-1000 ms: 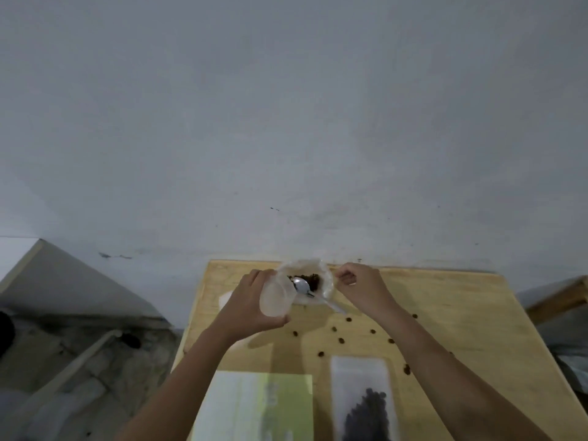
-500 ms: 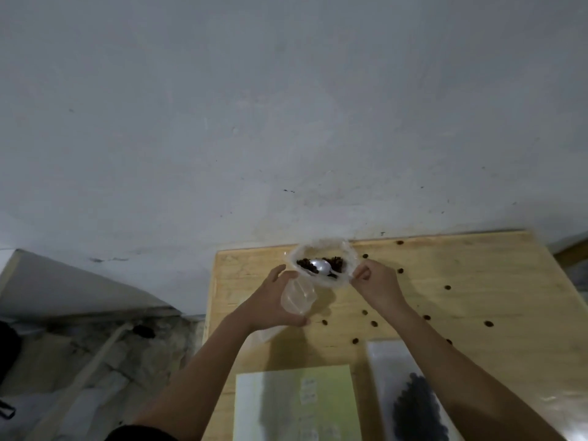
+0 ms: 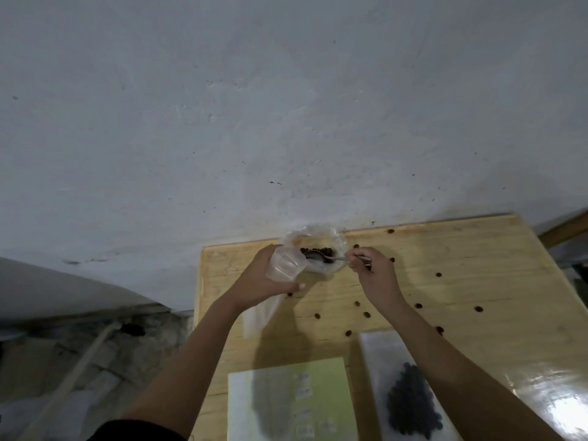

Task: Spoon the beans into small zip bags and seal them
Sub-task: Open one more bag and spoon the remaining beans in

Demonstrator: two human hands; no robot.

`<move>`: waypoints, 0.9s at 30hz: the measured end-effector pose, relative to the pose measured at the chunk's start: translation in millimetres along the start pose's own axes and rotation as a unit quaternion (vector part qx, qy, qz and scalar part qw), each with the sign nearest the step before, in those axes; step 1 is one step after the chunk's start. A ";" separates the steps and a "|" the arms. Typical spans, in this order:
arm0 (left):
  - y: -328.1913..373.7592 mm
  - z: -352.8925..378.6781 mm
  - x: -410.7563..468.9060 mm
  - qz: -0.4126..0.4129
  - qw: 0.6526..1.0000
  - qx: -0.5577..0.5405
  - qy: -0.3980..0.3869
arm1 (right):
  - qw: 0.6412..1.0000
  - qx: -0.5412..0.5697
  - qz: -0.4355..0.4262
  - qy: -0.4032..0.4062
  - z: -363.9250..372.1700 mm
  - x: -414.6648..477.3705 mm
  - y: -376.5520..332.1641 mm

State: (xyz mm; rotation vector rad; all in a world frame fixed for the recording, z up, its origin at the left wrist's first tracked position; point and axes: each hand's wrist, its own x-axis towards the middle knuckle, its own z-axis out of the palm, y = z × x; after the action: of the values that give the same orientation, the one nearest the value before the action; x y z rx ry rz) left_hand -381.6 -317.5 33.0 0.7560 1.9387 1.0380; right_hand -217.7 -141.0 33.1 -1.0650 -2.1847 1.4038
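Note:
My left hand (image 3: 261, 281) grips a small clear zip bag (image 3: 284, 265) with its mouth held open toward a clear plastic container (image 3: 318, 237) at the table's far edge. Dark beans (image 3: 324, 250) lie inside that container. My right hand (image 3: 372, 272) pinches the handle of a metal spoon (image 3: 321, 256), whose bowl sits in the container beside the beans. The spoon bowl looks bare.
Loose beans (image 3: 420, 305) are scattered over the wooden table (image 3: 477, 265). A filled bag of dark beans (image 3: 410, 399) lies near me on the right, with a green and white sheet (image 3: 286, 399) beside it. More clear plastic (image 3: 259, 316) lies under my left wrist. A grey wall stands behind.
The view has shifted a little and both hands stay at the container. The spoon now lies flatter in the container, with its handle showing from my right hand.

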 end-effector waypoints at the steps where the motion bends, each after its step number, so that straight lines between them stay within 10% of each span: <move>1: -0.7 -0.2 1.6 -0.009 1.000 0.005 -0.003 | 1.000 -0.001 -0.006 -0.002 -0.7 -1.4 2.1; 19: -5.1 26.0 -11.8 -0.014 0.995 0.079 -0.054 | 0.978 0.180 0.065 0.078 1.0 -1.6 5.4; 27: 1.5 36.4 -15.1 0.010 0.993 0.107 0.054 | 0.981 0.186 0.022 0.049 -2.2 -6.0 -4.4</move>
State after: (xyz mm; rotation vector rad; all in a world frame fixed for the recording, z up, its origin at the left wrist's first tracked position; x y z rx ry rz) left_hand -342.8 -314.3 27.1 0.8541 2.1646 0.9090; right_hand -214.2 -145.1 38.7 -1.0220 -1.7470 1.6561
